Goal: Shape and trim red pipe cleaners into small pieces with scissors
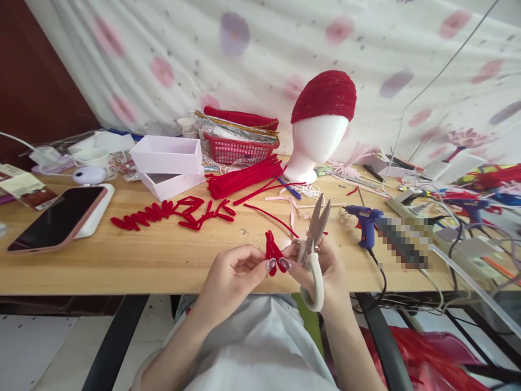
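Between my fingertips, just over the table's front edge, is a folded red pipe cleaner [272,247] with bent loops. My left hand [228,279] pinches its left side between thumb and fingers. On the other side, the thumb and finger of my right hand [331,277] grip it too. That same hand also carries scissors [314,244] with pale handles, blades apart and pointing up and away. A single straight red pipe cleaner [272,219] lies on the table just beyond my hands. Looped red pieces [142,215] and bent red pieces [203,213] lie to the left.
A white foam head [315,144] wearing a red cap [325,98] stands at the back, near a red pipe cleaner bundle [244,176] and red basket [244,149]. Left are white boxes [166,155] and a phone [57,217]; right, a blue glue gun [366,222] and cables.
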`<state>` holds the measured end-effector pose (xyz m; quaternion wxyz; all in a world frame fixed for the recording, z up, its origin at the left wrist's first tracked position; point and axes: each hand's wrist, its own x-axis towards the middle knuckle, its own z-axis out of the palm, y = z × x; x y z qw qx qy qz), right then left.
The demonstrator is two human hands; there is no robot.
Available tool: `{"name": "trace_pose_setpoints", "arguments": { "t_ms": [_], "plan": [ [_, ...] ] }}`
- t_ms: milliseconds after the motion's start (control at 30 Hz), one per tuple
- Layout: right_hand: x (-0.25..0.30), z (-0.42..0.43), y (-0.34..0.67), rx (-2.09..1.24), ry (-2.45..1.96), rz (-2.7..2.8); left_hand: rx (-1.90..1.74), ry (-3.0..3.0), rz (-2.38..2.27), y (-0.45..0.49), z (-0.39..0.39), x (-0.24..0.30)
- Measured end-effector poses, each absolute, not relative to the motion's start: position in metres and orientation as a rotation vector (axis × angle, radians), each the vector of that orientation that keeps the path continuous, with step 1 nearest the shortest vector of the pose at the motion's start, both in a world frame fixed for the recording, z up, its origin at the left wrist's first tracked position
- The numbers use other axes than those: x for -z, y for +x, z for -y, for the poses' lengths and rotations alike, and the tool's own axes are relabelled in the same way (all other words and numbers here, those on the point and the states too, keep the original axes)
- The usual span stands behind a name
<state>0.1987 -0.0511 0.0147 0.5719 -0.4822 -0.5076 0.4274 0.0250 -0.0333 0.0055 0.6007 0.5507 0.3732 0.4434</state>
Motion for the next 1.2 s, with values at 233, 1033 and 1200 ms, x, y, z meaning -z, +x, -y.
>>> {"name": "trace_pose_setpoints", "arguments": {
  "t_ms": [233,1033,1200],
  "plan": [
    [-0.012,0.052,0.197,-1.039,-1.139,1.184,-1.072,1.206,-0.898,0.031,0.029,-0.002],
    [-0.05,0.039,0.222,-0.811,-1.308,1.702,-0.682,2.418,-0.885,0.02,0.002,-0.063],
    [-0.048,0.048,0.226,-0.828,-1.092,1.402,-1.087,1.809,-1.059,0.017,-0.005,-0.051]
  ]
}}
